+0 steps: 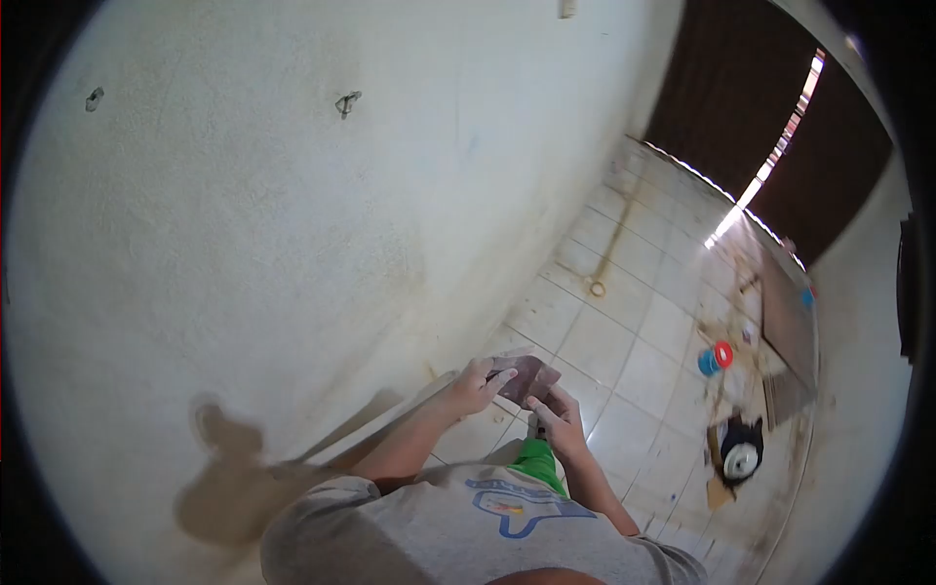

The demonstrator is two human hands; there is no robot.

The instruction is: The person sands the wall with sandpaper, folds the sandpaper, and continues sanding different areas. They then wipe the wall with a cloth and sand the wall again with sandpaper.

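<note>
In front of my body I hold a small reddish-brown sheet, which looks like sandpaper [526, 382], bent or folded toward its right side. My left hand [475, 387] grips its left edge, with the thumb lying over the face. The lower right part is pinched by my right hand [560, 422], thumb on top and the other fingers behind. Pale dust covers the fingers of both hands. The sheet is held apart from the whitish wall [390, 224] on my left.
Pale floor tiles [585, 346] run toward a dark door [751, 107] with light in its gap. On the right are a blue can with a red rim [715, 358], a black bag with a white round object [743, 460] and leaning boards [788, 317]. A ring-shaped item [598, 290] lies near the wall.
</note>
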